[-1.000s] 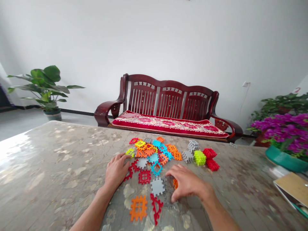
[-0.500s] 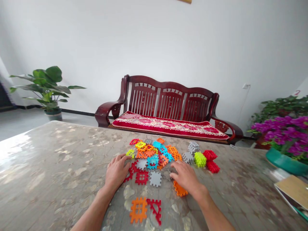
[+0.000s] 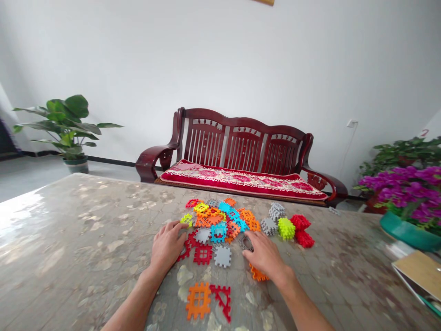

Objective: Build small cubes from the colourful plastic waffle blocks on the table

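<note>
My left hand (image 3: 168, 244) lies on the table at the left edge of a pile of toothed plastic building tiles. Its fingers are stretched out, the thumb apart, next to a red tile (image 3: 185, 250). At the pile's right side, the thumb and forefinger of my right hand (image 3: 263, 252) are around a grey open-frame tile (image 3: 245, 242). An orange tile (image 3: 257, 274) sticks out from under that hand. Between the hands lie a red window tile (image 3: 203, 254), a solid grey tile (image 3: 223, 256) and a blue tile (image 3: 218, 232). Nearer me are an orange window tile (image 3: 198, 301) and a red triangular tile (image 3: 223, 301).
Right of the pile stand toothed blocks: a yellow-green cube (image 3: 286, 229), red ones (image 3: 304, 239) and grey ones (image 3: 277, 211). A teal flower pot (image 3: 409, 233) and a notebook (image 3: 418, 273) are at the table's right. A wooden bench (image 3: 241, 142) stands beyond the table.
The grey open-frame tile has shifted right and slightly away from me, into my right hand's grasp. My right hand has moved only a little; my left hand stays put.
</note>
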Action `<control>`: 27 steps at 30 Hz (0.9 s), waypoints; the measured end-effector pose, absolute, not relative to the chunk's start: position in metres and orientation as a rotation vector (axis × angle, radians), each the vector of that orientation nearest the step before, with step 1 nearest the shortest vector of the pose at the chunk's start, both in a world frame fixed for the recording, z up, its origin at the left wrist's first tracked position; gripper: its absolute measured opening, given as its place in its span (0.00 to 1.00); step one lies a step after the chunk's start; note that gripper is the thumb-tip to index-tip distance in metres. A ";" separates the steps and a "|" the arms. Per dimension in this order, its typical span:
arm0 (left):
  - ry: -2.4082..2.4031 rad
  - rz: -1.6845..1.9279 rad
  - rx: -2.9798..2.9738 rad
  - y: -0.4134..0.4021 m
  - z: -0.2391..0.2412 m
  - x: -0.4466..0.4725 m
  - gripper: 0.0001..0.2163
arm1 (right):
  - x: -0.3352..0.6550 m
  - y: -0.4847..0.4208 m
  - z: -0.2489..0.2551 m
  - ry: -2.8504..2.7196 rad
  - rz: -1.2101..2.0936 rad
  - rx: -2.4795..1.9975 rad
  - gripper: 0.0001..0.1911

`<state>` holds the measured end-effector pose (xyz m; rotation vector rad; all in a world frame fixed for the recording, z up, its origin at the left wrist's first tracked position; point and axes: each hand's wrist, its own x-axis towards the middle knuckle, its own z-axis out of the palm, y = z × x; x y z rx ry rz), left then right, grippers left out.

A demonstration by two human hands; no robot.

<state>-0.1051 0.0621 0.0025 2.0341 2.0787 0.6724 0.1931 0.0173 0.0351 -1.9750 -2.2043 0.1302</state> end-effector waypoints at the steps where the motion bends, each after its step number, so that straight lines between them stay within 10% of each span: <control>1: 2.083 0.675 2.033 0.062 0.003 -0.105 0.17 | 0.195 0.018 0.034 -2.191 0.115 -1.990 0.21; 27: 2.099 0.665 2.040 0.062 0.002 -0.104 0.17 | 0.267 0.042 0.029 -1.687 -0.483 -2.160 0.17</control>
